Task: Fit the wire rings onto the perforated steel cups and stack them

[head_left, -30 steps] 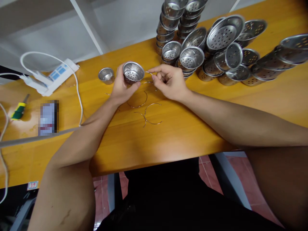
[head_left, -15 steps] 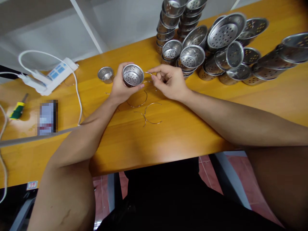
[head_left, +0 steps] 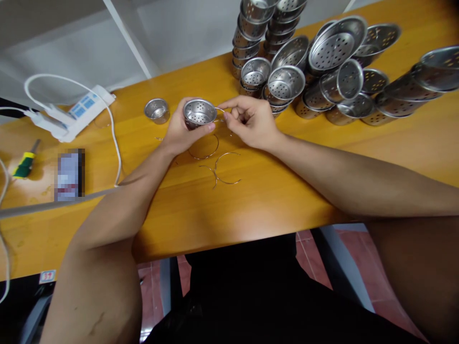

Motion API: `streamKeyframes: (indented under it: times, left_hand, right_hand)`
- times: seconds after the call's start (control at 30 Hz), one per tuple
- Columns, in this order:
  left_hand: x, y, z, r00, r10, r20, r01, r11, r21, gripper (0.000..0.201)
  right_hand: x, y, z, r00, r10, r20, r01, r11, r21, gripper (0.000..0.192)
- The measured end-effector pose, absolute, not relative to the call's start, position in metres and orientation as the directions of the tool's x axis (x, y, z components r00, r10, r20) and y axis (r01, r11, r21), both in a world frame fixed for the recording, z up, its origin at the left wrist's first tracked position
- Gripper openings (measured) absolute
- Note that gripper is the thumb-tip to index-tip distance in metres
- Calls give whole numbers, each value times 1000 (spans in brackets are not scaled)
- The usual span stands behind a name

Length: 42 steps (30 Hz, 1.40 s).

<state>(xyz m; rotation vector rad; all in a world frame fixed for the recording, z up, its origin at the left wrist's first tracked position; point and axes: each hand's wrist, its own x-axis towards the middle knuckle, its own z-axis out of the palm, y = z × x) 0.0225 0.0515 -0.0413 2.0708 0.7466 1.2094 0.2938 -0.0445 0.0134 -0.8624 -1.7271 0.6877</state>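
Note:
My left hand (head_left: 182, 128) is wrapped round a small perforated metal cup (head_left: 200, 113), thumb on its near side and its mouth tilted toward me. Close by on the right, my right hand (head_left: 251, 122) pinches a thin curved wire (head_left: 221, 110) between thumb and forefinger. The wire's end meets the cup's rim; whether it passes through a hole I cannot tell. Several more curved wires (head_left: 215, 168) lie on the table below the hands. A second small metal cup (head_left: 157, 111) stands just left of my left hand.
Stacks of perforated metal cups (head_left: 287, 83) stand at the back right, some leaning. To the left lie a white power strip (head_left: 84, 112) with cables, a yellow-green screwdriver (head_left: 25, 165) and a blurred-out phone-like object (head_left: 68, 176). The wooden table (head_left: 229, 215) ends near my lap.
The cup in my left hand has tipped, showing less of its inside. The wire in my right hand has come up to the cup's rim.

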Motion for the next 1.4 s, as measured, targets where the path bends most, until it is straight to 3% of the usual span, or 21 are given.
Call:
streamKeyframes:
  times: [0.4,0.77,1.23,1.4]
  left_hand:
    - [26,48,-48,495,674,549,117,-677,726,120]
    - [34,33,-43,532,667,522,154,-682,715,108]
    - [35,37,-45,533,676,509,173,-676,717,120]
    - [31,36,-46,527,641,558,196,-731,654,128]
  right_hand:
    - [294,-45,20,-181,846,502,237,532,-813,37]
    - [291,-41,18,-161,874,458,261,485,-835,32]
    - [291,-43,21,-163,874,459,293,487,-823,19]
    - [288,-41,19,-144,873,466,325,487,-811,20]
